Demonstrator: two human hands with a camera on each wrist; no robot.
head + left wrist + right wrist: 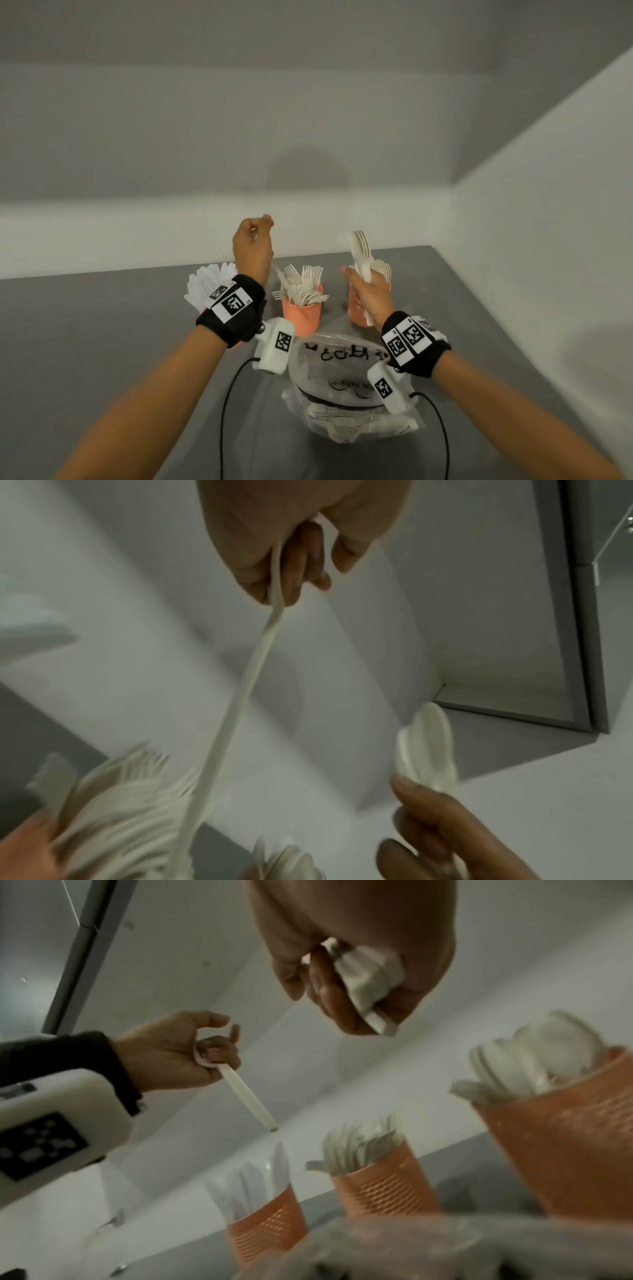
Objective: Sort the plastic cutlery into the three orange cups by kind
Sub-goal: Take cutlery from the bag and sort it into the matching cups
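The left hand [252, 245] curls round one white utensil [246, 1093] by its end (which kind is unclear), handle hanging above the fork cup [302, 313]. The right hand [370, 294] grips a bundle of spoons [361, 253] over the spoon cup [561, 1153]. The knife cup [265, 1229] stands leftmost on the grey table [102, 342].
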